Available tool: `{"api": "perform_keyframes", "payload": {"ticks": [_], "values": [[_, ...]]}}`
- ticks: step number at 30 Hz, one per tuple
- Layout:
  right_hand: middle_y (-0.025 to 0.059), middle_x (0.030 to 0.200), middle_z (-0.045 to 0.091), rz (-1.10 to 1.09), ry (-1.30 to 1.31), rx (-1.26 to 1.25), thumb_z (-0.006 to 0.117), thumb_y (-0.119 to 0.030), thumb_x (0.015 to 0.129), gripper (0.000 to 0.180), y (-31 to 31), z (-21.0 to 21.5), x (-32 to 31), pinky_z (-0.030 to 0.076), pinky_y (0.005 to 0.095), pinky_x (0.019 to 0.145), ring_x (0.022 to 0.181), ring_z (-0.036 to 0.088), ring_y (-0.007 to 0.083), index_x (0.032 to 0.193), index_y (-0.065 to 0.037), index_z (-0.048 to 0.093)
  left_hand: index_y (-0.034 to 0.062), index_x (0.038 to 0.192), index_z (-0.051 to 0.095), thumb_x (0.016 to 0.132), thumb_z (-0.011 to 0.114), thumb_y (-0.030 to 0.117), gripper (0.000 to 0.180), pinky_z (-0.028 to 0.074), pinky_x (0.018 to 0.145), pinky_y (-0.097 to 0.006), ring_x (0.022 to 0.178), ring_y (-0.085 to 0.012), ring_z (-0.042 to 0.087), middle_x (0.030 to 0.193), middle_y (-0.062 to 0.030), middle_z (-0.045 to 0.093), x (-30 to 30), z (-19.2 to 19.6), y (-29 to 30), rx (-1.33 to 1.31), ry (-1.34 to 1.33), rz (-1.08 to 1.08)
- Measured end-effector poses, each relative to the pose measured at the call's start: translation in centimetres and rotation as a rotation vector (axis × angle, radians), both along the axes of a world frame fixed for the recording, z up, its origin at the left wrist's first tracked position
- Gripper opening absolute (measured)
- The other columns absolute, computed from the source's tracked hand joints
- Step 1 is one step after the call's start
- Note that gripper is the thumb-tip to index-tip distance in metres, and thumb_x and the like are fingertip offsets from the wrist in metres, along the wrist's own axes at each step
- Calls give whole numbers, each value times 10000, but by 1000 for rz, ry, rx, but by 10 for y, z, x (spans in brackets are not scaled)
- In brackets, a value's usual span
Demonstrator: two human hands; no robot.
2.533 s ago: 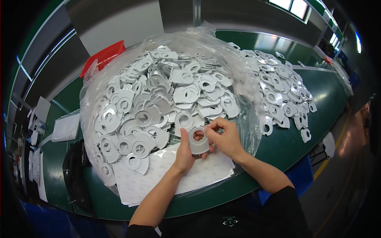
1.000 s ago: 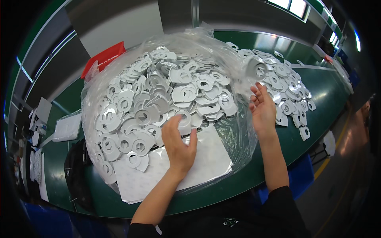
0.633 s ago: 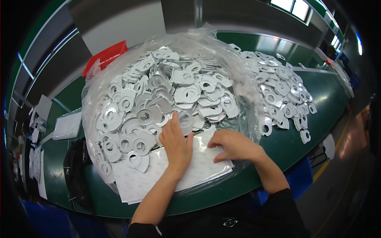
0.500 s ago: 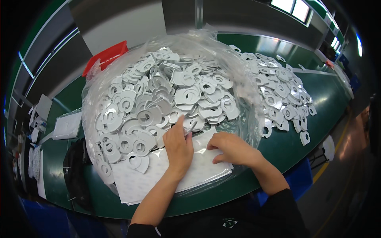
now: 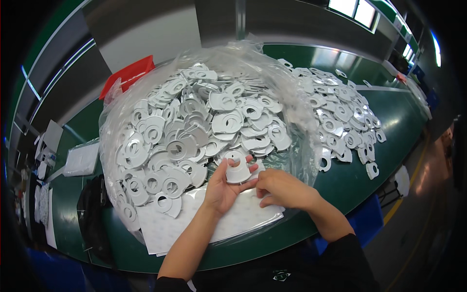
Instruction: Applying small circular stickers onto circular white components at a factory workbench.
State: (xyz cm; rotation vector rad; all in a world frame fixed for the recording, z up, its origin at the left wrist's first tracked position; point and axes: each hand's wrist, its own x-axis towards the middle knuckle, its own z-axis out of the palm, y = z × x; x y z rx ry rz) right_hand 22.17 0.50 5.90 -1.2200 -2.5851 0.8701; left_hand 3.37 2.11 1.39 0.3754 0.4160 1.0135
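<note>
In my left hand point(image 5: 220, 194), turned palm up, lies a flat white ring-shaped part point(image 5: 238, 173) with a round hole and a wider skirt, gripped between thumb and fingers. My right hand point(image 5: 286, 189) is close beside it on the right, its fingers curled and pinched together; whatever they hold is hidden or too small to make out. Beneath both hands are white sheets point(image 5: 187, 224) stacked at the table's near edge. Just beyond, a big heap of similar white parts point(image 5: 182, 146) fills a spread-open clear plastic bag point(image 5: 300, 121).
More white parts point(image 5: 340, 114) are spread on the green table point(image 5: 311, 221) to the right. A red bin point(image 5: 127, 74) stands behind the bag at left. On the left lie a white bagged pack point(image 5: 81, 159) and a black cloth-like item point(image 5: 92, 214). Below the right edge is a blue container point(image 5: 362, 221).
My left hand has rolled from its side to palm up, showing the white part's face. My right hand has shifted slightly down and its fingers have drawn closer together.
</note>
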Motion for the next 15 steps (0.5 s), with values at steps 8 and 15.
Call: {"api": "perform_keyframes", "payload": {"ticks": [8,15], "values": [[102,821,554,27,32,119,701,-111,698,125,-1,3,8,449,372,774,884,548,289,724,-44,600,90,1144,467,975,207,525,534,498,680,-342,943,-274,603,1180,-183,554,3,-14,2,5,155,-17],[51,792,525,62,533,-25,644,-64,796,92,20,24,25,412,287,724,806,517,186,792,-31,558,67,1177,452,970,188,544,583,477,654,-317,908,-251,611,1118,-162,585,1,-11,0,23,205,-15]]}}
